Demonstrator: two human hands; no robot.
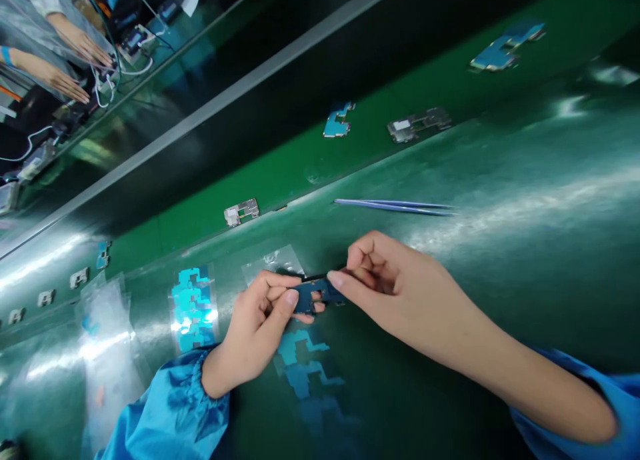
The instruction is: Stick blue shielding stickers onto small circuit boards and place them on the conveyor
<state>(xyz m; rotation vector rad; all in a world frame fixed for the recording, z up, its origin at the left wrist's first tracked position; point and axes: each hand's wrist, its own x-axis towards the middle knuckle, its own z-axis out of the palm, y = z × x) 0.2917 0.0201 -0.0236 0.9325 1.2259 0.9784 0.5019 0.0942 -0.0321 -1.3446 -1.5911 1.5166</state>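
Between the thumb and fingers of my left hand [260, 330] is a small dark blue circuit board [305, 300] with a notch in its middle, held just above the table. My right hand [385, 270] is closed at the board's right end, its thumb pressed on it; whether a thin film is also pinched there I cannot make out. Below the hands lies a clear sheet with blue cut-out film stickers [300, 363]. Another sheet of shiny blue stickers [193, 307] is left of my left hand. Purple tweezers [395, 207] lie beyond my right hand.
Along the green belt sit a board with white label [241, 212], a blue-covered board [339, 120], a grey board [419, 125] and another blue one [507, 47]. Clear plastic sheets [107, 360] lie at left. Across the line, another person's hands [83, 43] work among cables.
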